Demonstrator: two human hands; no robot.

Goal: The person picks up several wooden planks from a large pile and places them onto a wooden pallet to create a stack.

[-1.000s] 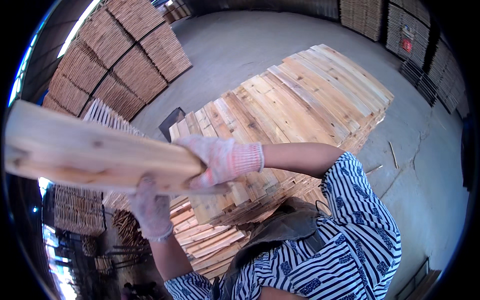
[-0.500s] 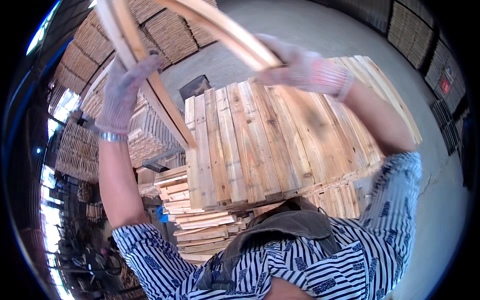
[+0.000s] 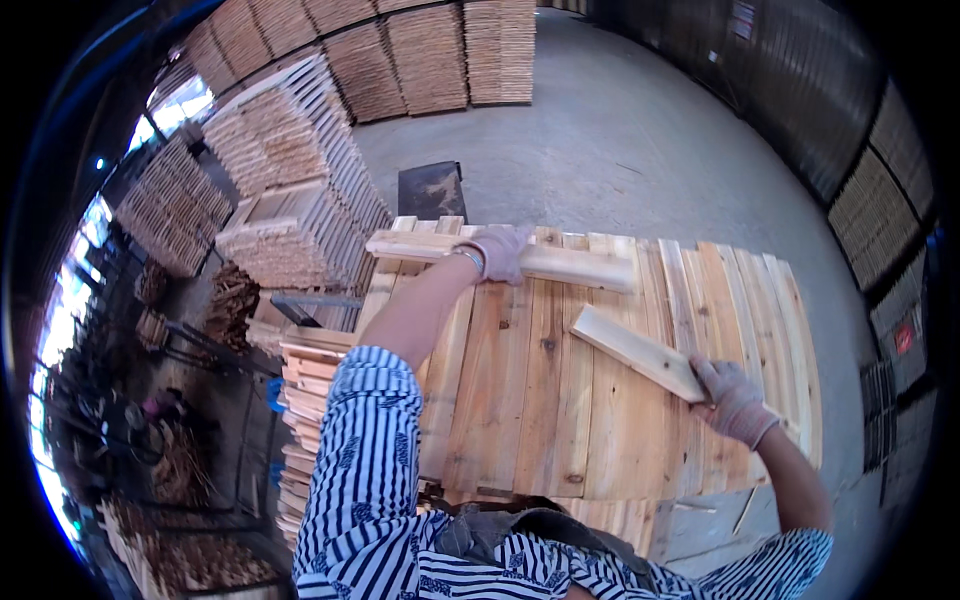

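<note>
Both my hands wear pale knitted gloves. Near the far edge of a layer of side-by-side wooden boards (image 3: pixel 480 400), my left hand (image 3: pixel 497 254) is closed over a plank (image 3: pixel 585 269) lying crosswise on them. The left palm and fingertips are partly hidden. Closer and to the right, my right hand (image 3: pixel 737 402) grips the lower right end of a shorter-looking board (image 3: pixel 638 352). That board slants up to the left over the layer; whether it touches the boards beneath I cannot tell.
More wood stands piled at left (image 3: pixel 270 240), with tall stacks (image 3: pixel 430 60) at the back. A dark box-like object (image 3: pixel 430 190) sits on the floor beyond the boards. Uneven board ends (image 3: pixel 305 400) stick out at the near left. A corrugated wall (image 3: pixel 800 80) rises at right.
Both hands have come down from a raised position with boards in them. The left has moved right and lies low on a crosswise plank; the right has dropped nearer. The view has shifted.
</note>
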